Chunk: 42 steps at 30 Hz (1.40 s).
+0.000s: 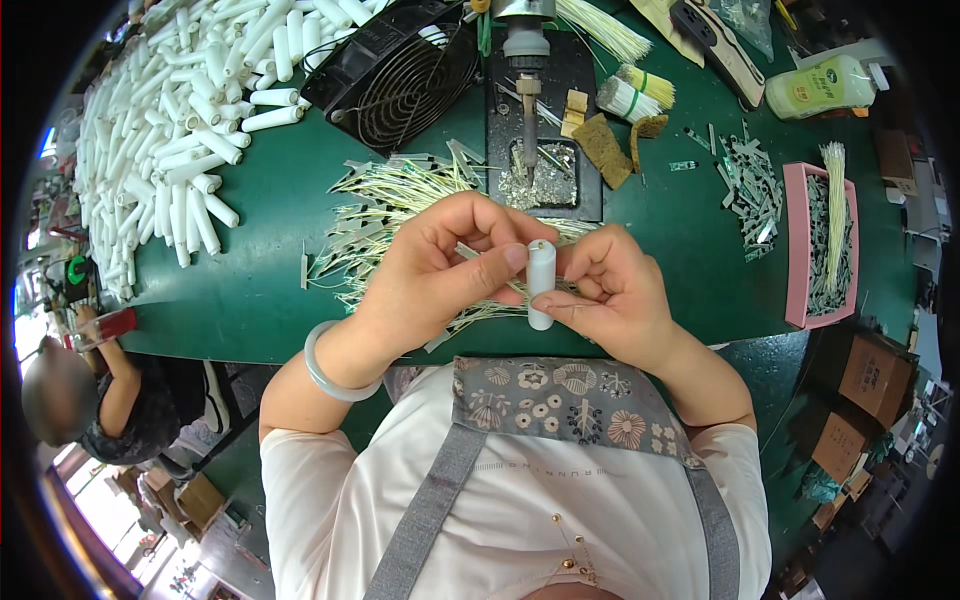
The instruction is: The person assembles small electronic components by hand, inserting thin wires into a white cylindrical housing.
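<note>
An upright white plastic tube [541, 285] is between my two hands over the front of the green table. My left hand [425, 255] is closed, its thumb and forefinger meeting beside the tube's upper end. A thin pale strip [466, 251] shows between its fingers; the rest of that is hidden. My right hand [622, 290] is closed too, with the thumb against the tube's lower part and curled fingers at its right side. Something small and golden shows at the tube's top. Behind and under my hands lies a tangled pile of pale wires [375, 225] with small strips on their ends.
White tubes [190, 130] are heaped at the left. A black fan [400, 85] and an upright soldering iron [529, 110] over a solder tray [565, 190] stand ahead. To the right are loose circuit strips [752, 195], a pink box [797, 250] and a bottle [820, 88]. Another person sits far left.
</note>
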Each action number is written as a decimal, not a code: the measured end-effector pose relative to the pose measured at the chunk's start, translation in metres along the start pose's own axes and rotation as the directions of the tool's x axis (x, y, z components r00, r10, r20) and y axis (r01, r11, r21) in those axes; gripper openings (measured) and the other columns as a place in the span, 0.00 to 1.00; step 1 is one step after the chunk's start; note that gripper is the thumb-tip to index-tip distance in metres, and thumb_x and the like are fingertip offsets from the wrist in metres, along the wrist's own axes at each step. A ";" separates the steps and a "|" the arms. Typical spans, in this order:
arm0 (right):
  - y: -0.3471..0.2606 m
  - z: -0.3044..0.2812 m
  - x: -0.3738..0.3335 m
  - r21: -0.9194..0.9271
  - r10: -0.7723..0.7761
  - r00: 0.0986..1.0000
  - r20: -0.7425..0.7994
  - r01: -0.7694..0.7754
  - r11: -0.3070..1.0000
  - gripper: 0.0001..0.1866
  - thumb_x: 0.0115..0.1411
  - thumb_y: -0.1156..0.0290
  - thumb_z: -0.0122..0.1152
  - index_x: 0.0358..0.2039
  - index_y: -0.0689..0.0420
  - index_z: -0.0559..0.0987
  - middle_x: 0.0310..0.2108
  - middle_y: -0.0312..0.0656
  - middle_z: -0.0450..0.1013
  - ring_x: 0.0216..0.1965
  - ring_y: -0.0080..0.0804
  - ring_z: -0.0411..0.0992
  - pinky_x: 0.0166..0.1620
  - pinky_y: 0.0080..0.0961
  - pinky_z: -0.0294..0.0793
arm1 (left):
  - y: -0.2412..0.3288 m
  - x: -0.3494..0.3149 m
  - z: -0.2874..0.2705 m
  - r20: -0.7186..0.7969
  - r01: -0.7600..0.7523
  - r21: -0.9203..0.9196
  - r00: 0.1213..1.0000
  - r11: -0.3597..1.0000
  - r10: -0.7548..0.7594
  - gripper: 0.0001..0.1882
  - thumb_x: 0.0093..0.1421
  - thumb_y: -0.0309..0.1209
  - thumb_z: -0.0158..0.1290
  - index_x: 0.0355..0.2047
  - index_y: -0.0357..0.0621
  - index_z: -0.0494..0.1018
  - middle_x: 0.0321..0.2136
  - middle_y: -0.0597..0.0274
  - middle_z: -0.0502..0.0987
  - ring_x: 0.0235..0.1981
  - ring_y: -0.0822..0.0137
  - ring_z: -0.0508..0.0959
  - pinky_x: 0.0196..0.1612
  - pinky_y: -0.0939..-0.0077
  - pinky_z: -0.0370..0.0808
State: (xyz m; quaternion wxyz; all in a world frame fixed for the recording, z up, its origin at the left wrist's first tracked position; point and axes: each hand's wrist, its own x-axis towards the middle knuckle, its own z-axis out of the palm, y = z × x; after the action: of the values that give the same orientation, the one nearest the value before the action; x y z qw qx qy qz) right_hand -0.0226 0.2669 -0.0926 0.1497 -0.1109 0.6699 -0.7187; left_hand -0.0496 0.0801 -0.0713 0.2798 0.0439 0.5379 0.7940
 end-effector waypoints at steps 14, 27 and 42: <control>0.005 -0.001 -0.005 -0.282 -0.037 0.998 -0.042 0.023 0.959 0.16 0.44 0.74 0.67 0.29 0.57 0.67 0.13 0.28 0.60 0.13 0.10 0.49 0.15 0.13 0.49 | -0.010 0.003 0.003 -0.084 0.030 -0.107 0.996 0.994 -0.039 0.04 0.57 0.25 0.44 0.27 0.40 0.62 0.38 0.44 0.72 0.39 0.62 0.74 0.35 0.81 0.76; 0.004 -0.023 -0.002 -0.120 -0.301 0.953 0.029 0.302 0.946 0.09 0.45 0.78 0.61 0.25 0.59 0.69 0.25 0.35 0.59 0.17 0.13 0.50 0.20 0.12 0.49 | -0.013 0.008 -0.004 -0.069 0.041 -0.195 0.996 0.980 -0.055 0.03 0.58 0.24 0.44 0.28 0.40 0.62 0.38 0.47 0.72 0.42 0.57 0.74 0.37 0.81 0.77; -0.020 -0.015 0.035 -0.602 -0.453 0.891 0.036 0.381 0.702 0.07 0.44 0.80 0.60 0.25 0.58 0.73 0.25 0.39 0.70 0.22 0.30 0.69 0.23 0.21 0.68 | -0.012 0.015 -0.005 -0.142 0.057 -0.195 0.986 0.979 -0.086 0.02 0.58 0.23 0.45 0.29 0.38 0.63 0.38 0.51 0.71 0.38 0.68 0.74 0.39 0.80 0.76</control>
State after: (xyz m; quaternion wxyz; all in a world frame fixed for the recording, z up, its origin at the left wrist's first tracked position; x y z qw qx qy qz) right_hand -0.0620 0.2693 -0.0756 -0.0980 -0.2592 0.8251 -0.4923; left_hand -0.0592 0.0866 -0.0872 0.2701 -0.0623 0.4801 0.8322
